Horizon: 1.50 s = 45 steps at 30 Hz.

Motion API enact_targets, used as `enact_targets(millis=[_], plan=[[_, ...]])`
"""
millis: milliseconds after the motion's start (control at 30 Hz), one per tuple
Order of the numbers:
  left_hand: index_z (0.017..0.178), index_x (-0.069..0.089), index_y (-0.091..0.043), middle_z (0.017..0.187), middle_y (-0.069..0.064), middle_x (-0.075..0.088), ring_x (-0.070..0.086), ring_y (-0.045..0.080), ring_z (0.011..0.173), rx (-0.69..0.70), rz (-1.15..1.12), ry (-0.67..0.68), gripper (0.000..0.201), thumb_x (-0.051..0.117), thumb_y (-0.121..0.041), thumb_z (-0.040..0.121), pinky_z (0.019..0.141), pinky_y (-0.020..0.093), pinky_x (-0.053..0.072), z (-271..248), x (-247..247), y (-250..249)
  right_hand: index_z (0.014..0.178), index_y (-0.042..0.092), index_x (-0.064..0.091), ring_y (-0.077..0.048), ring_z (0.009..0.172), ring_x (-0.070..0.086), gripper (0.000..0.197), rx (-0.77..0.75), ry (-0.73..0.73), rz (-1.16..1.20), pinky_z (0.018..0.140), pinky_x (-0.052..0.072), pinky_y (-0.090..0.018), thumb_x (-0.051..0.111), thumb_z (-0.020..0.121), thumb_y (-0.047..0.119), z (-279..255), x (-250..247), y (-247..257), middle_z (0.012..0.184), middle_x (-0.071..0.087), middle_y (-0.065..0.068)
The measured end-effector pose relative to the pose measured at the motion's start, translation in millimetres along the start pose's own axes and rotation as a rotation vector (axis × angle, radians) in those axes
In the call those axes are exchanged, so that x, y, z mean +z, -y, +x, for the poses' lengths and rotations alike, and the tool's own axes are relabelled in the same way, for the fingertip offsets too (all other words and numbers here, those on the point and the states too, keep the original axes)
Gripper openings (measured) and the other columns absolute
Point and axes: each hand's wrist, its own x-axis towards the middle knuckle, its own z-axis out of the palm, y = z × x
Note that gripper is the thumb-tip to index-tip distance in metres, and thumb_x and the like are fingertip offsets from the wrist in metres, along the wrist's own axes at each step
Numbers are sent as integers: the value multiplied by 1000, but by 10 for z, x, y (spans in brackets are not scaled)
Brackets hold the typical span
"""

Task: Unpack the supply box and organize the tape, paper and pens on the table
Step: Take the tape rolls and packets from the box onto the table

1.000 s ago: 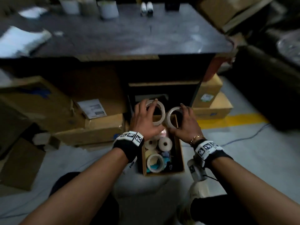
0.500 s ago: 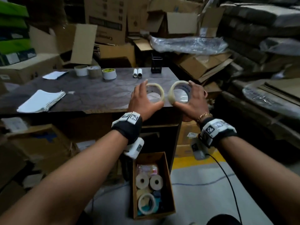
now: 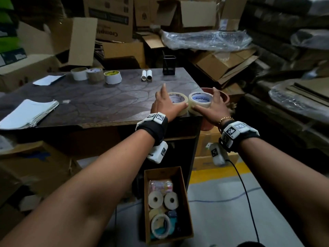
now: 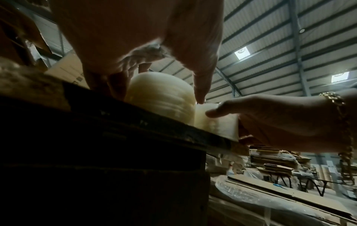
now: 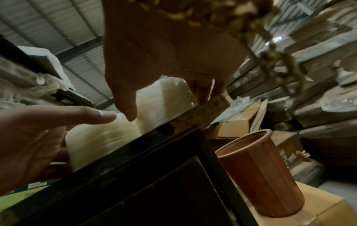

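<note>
Two tape rolls lie flat, side by side, at the front right corner of the dark table (image 3: 99, 100). My left hand (image 3: 165, 106) grips the cream roll (image 3: 178, 100), thumb on its near side and fingers round the far left. My right hand (image 3: 212, 108) grips the clear roll (image 3: 200, 100) with the blue printed core. The left wrist view shows the cream roll (image 4: 160, 94) on the table edge under my left hand (image 4: 199, 85). In the right wrist view the clear roll (image 5: 166, 104) stands beneath my right hand (image 5: 154, 53). The open supply box (image 3: 185, 202) on the floor holds several rolls.
Three wide tape rolls (image 3: 95, 74), two small paper rolls (image 3: 146, 75) and a black mesh holder (image 3: 169, 65) stand along the table's back. A paper stack (image 3: 28, 113) lies front left. A terracotta pot (image 3: 223, 97) stands just right of the table. Cardboard boxes crowd all around.
Both hands lifted the two rolls out of the floor box, carried them up and forward, and set them down flat on the table's front right corner.
</note>
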Motion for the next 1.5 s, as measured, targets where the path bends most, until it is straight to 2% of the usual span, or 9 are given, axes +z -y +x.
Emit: enact_targets(millis=[167,267,367,500,667,867,1167,1333,1500], plan=[[152,5,-26,157,8,15,22,31,142,60,77,-59,111,62,-72,70,113,47,26,-227,97,145,152,27,9,-30,138,32,113,-73,-86,-37,112,30,-52,68,67,72,-192,45,-14,154,27,-8],[151,16,-27,156,3,18,22,28,138,223,183,-224,96,58,-68,74,109,46,25,-545,123,338,145,21,34,-25,131,37,81,-275,-363,-28,107,33,-42,65,78,55,-447,138,-60,144,39,-5],[148,25,-27,147,2,30,32,26,128,345,243,-231,85,58,-61,77,103,45,32,-957,222,719,127,13,54,-26,118,47,51,-455,-503,76,103,33,-29,66,81,33,-848,418,-152,126,52,-9],[148,26,-27,147,2,31,33,27,129,265,320,-9,81,57,-58,79,101,46,34,-1464,553,1532,115,10,58,-26,107,53,37,-400,-252,150,96,40,-30,64,81,24,-1377,1189,-470,112,55,-10],[148,30,-23,156,7,25,30,33,136,101,394,270,82,55,-55,77,105,47,30,-2004,1008,2614,128,13,48,-35,110,54,60,-88,344,38,88,48,-40,63,76,40,-2007,2496,-1198,125,47,-14],[152,21,-20,161,8,7,10,31,147,5,440,516,81,62,-41,86,115,39,10,-2325,1568,3400,148,22,26,-44,129,43,92,175,892,-249,106,41,-48,75,72,34,-2599,3684,-1976,149,27,-18],[152,21,-27,162,8,6,8,33,147,51,515,626,83,59,-48,82,114,54,19,-2473,2114,3986,153,37,7,-48,131,38,90,311,868,-383,102,36,-58,43,78,71,-2937,4467,-2288,161,5,-8],[151,25,-27,162,9,9,11,34,147,55,529,597,82,59,-49,80,113,54,19,-2564,2225,4124,154,32,4,-51,134,31,84,358,869,-380,104,34,-58,53,89,50,-2933,4622,-2283,161,-3,-12],[149,29,-24,160,10,15,17,33,145,67,520,577,82,60,-51,78,111,54,21,-2608,2199,4035,153,33,6,-49,135,26,91,331,874,-374,103,34,-59,62,83,46,-2869,4607,-2326,155,11,-13]])
